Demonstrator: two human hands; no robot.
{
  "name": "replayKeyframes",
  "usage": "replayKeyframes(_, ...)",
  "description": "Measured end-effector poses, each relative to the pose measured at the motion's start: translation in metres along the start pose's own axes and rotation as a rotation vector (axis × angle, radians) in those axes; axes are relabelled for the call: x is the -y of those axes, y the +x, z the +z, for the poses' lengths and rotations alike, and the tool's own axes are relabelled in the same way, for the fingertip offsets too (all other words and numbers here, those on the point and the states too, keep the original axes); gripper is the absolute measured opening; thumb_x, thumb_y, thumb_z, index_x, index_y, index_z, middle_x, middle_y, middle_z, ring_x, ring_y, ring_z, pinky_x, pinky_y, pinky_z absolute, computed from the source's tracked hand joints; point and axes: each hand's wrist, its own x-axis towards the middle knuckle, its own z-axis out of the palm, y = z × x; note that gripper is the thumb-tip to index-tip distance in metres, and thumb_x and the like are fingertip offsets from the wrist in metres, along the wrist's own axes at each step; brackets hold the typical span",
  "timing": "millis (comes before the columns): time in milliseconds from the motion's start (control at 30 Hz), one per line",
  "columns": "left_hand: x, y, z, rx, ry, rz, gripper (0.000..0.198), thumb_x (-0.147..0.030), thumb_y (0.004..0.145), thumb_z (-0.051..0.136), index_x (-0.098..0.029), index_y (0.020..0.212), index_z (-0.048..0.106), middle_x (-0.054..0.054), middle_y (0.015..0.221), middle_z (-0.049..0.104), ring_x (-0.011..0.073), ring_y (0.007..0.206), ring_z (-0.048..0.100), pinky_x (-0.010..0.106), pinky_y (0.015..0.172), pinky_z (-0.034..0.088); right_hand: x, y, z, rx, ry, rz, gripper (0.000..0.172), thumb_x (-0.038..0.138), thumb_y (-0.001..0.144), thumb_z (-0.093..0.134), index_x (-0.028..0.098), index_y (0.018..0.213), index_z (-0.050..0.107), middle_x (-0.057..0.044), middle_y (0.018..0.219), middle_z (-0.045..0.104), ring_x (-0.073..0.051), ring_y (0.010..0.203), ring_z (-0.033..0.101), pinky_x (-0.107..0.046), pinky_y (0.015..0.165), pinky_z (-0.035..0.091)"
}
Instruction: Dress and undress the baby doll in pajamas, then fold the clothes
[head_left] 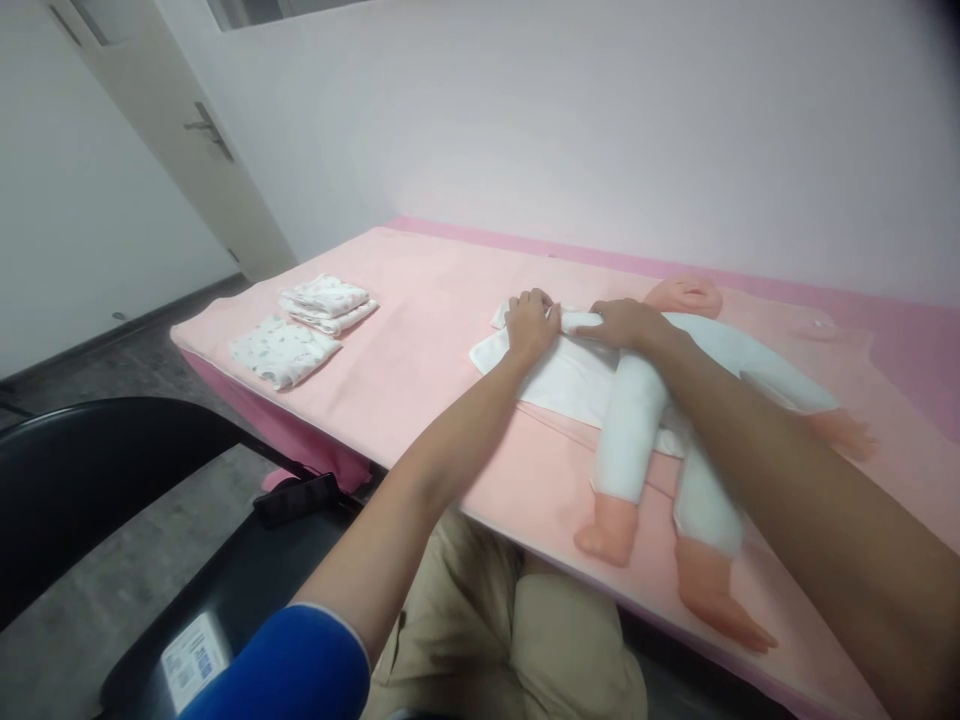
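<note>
A small white cloth garment (pixel 566 375) lies on the table just left of a baby doll (pixel 634 430). My left hand (pixel 531 325) has its fingers curled over the garment's far left part. Beside it, my right hand (pixel 626 325) grips the far edge between thumb and fingers. A gathered or folded band of white cloth shows between the two hands. The doll has a white cloth body, with its head at the far side and its feet toward me. My right forearm passes over the doll and hides part of its body.
Several folded white printed cloths (pixel 285 350) lie on the pink-covered table (pixel 420 300) at left. A black chair (pixel 112 440) stands at the near left, with a white packet (pixel 196 660) and a dark phone-like object (pixel 296 500) on its seat. A wall borders the table's far side.
</note>
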Motion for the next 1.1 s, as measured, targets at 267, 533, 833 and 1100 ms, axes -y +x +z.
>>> replayKeyframes(267, 0.0, -0.003, -0.004, 0.004, 0.073, -0.009, 0.01, -0.031, 0.106, 0.056, -0.025, 0.099, 0.056, 0.013, 0.119, 0.067, 0.0341, 0.12, 0.054, 0.047, 0.099, 0.042, 0.003, -0.006, -0.004, -0.054, 0.025, 0.005, 0.078, 0.084, 0.081, 0.062, 0.019, 0.123, 0.076, -0.018, 0.12, 0.078, -0.04, 0.106, 0.071, -0.045, 0.08, 0.053)
replayKeyframes(533, -0.012, -0.008, -0.009, 0.014, 0.087, 0.137, 0.009, -0.033, 0.107, 0.055, -0.025, 0.106, 0.06, 0.011, 0.12, 0.068, 0.0314, 0.121, 0.054, 0.045, 0.104, 0.04, 0.011, -0.009, -0.002, -0.068, 0.016, 0.033, 0.08, 0.082, 0.084, 0.06, 0.018, 0.13, 0.074, -0.02, 0.124, 0.076, -0.043, 0.114, 0.069, -0.049, 0.087, 0.053)
replayKeyframes(833, -0.006, -0.009, -0.005, 0.035, 0.205, 0.097, 0.016, -0.038, 0.11, 0.051, -0.024, 0.11, 0.06, 0.012, 0.125, 0.066, 0.0321, 0.123, 0.051, 0.043, 0.1, 0.043, 0.018, -0.036, -0.022, -0.347, 0.273, 0.005, 0.044, 0.062, 0.092, 0.062, 0.023, 0.111, 0.071, -0.014, 0.119, 0.075, -0.036, 0.113, 0.067, -0.053, 0.099, 0.053)
replayKeyframes(1100, -0.007, -0.011, -0.002, 0.041, 0.271, 0.126, 0.02, -0.039, 0.112, 0.045, -0.023, 0.114, 0.058, 0.013, 0.127, 0.064, 0.0307, 0.123, 0.051, 0.042, 0.101, 0.043, -0.085, -0.15, -0.038, -0.662, 0.19, 0.271, 0.024, 0.039, 0.085, 0.064, 0.028, 0.104, 0.069, -0.011, 0.105, 0.077, -0.03, 0.088, 0.07, -0.046, 0.075, 0.051)
